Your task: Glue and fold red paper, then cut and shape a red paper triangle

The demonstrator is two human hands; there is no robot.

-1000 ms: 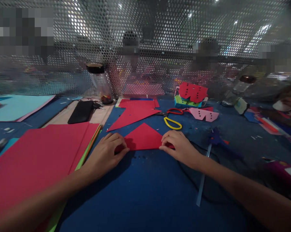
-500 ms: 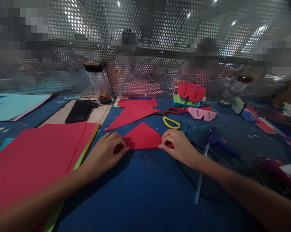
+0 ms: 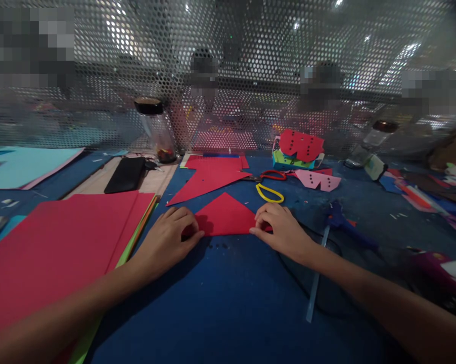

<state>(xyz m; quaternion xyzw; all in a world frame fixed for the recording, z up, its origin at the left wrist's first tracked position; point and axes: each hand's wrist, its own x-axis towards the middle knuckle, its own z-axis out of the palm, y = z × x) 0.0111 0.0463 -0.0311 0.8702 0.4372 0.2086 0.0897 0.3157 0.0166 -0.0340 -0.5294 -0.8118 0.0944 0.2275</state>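
My left hand (image 3: 175, 232) and right hand (image 3: 280, 225) each pinched a side corner of the red paper triangle (image 3: 226, 217), which lay between them on the blue counter (image 3: 220, 293). Just beyond my right hand lay scissors (image 3: 257, 179); beside my left hand, a red-topped paper stack (image 3: 72, 237).

A pointed red sheet (image 3: 226, 217) lies mid-table on a blue table (image 3: 228, 313), scissors (image 3: 256, 178) (one loop red, one yellow) just beyond it. A red paper stack (image 3: 72, 237) fills the left side; a blue glue gun (image 3: 336, 218) lies toward the right edge, a pink dotted cutout (image 3: 319, 180) nearer the far edge.
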